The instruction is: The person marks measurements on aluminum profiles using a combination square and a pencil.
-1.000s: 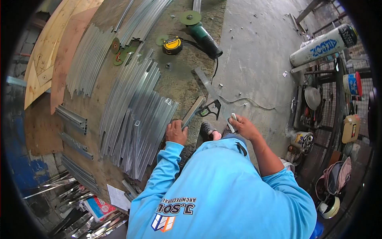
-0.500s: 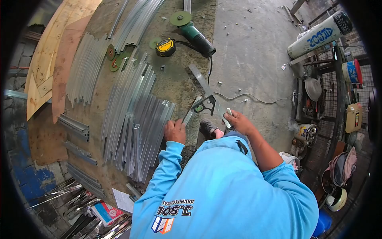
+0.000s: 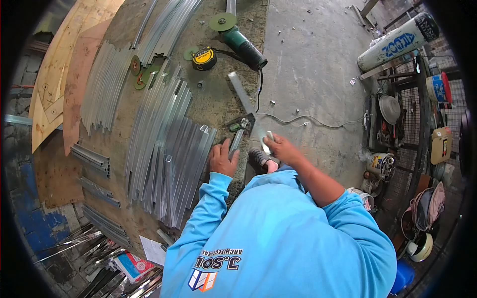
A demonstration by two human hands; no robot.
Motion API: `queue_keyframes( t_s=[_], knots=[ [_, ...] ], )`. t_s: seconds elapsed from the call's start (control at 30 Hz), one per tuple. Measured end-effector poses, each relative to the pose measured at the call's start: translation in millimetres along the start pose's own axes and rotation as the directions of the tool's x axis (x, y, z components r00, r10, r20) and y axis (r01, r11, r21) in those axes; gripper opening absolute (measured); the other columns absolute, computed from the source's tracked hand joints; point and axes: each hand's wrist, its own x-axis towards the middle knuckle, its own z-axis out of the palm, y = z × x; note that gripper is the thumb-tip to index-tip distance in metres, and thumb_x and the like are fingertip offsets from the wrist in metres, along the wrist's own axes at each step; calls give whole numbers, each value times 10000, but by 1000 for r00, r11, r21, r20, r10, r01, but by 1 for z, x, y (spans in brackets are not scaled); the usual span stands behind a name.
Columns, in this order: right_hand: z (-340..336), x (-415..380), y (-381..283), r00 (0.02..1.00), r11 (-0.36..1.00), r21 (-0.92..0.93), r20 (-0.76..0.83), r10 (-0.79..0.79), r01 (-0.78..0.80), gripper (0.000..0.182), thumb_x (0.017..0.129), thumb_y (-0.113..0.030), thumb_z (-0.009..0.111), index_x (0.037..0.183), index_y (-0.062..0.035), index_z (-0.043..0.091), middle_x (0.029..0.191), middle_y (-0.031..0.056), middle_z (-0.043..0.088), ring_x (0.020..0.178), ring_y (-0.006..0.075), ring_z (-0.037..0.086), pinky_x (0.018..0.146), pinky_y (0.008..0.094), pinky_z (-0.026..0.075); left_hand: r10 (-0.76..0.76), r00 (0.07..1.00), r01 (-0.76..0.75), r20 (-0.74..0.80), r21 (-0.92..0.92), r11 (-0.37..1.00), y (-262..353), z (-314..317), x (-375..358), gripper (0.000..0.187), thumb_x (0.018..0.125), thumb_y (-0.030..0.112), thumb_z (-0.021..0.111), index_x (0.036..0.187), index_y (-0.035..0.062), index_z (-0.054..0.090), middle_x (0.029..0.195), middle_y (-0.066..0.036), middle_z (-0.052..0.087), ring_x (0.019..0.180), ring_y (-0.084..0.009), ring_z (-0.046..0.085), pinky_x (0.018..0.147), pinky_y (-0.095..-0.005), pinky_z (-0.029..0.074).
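My left hand (image 3: 223,158) rests at the worktable's edge, thumb and fingers around the near end of a short metal tube (image 3: 238,141). A combination square lies across the tube's far end, its dark head (image 3: 240,125) at the tube and its steel blade (image 3: 242,93) slanting past the table edge. My right hand (image 3: 280,150) is closed on the blade's near end, with a short pale strip (image 3: 269,143) also between its fingers. Left of my left hand lies a stack of cut metal tubes (image 3: 186,159).
Farther up the table (image 3: 213,104) are a yellow tape measure (image 3: 204,58) and a green angle grinder (image 3: 242,45), its cord trailing across the floor. Cutting discs (image 3: 141,79) lie among the tubes. A gas cylinder (image 3: 395,43) and a cluttered rack stand at right.
My right hand has moved left with the pale strip and now grips the square's blade. The square has shifted and turned at the tube. My left hand's fingers have spread slightly.
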Motion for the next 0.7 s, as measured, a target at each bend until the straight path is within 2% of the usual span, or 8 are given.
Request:
queue_keyframes(
  t_s=[0.07,0.17,0.27,0.33,0.4,0.5,0.63,0.7],
  knots=[
    [20,11,0,999,999,40,35,-12,11,359,1033,-369,528,1116,-30,615,874,26,630,809,134,548,743,316,473,132,987,-136,-97,-36,990,8,3,9,676,828,298,767,1408,97,485,1097,-162,542,975,-365,547,838,-487,478],
    [42,34,20,998,995,103,53,-17,12,351,1039,-357,515,1133,-35,618,870,20,632,798,127,546,739,317,474,169,985,-168,-43,39,985,13,9,23,820,775,234,796,1478,103,395,1137,-177,536,1033,-388,541,871,-497,465],
    [50,31,11,998,991,135,62,-1,-7,319,1035,-338,531,1118,-46,631,857,-1,621,773,109,532,705,301,463,128,992,-127,0,109,986,9,21,34,847,751,206,803,1481,104,389,1126,-170,542,1014,-385,544,859,-508,460],
    [48,22,-3,996,990,127,69,54,-63,296,1029,-326,549,1101,-55,643,845,-19,611,748,93,515,671,285,451,154,988,-151,-28,92,984,6,26,36,802,749,182,793,1458,96,428,1094,-166,551,974,-382,550,821,-501,468],
    [46,18,-9,991,995,-48,105,88,-83,307,1031,-324,524,1106,-50,639,880,14,644,802,128,555,758,311,476,185,982,-182,-29,78,980,2,33,35,745,749,163,784,1422,77,477,1056,-163,560,940,-379,559,793,-490,479],
    [49,27,9,997,999,-41,72,22,-19,295,1024,-311,538,1104,-49,645,865,14,645,783,133,545,739,315,470,180,981,-176,-66,71,982,1,36,32,701,748,144,771,1390,44,507,1032,-162,565,909,-373,562,778,-484,488],
    [49,41,14,991,997,-40,120,64,-59,285,1021,-298,547,1131,-54,645,843,19,639,781,131,548,733,317,468,174,971,-168,-164,46,985,1,39,35,705,743,146,769,1384,12,506,1024,-151,566,878,-351,555,761,-482,481],
    [51,41,14,991,995,-27,95,96,-94,292,1021,-312,553,1142,-64,649,829,21,635,758,133,557,710,315,474,171,978,-164,-123,63,984,0,38,34,698,743,152,769,1378,12,514,1022,-147,568,874,-344,556,756,-474,481]
  ],
)
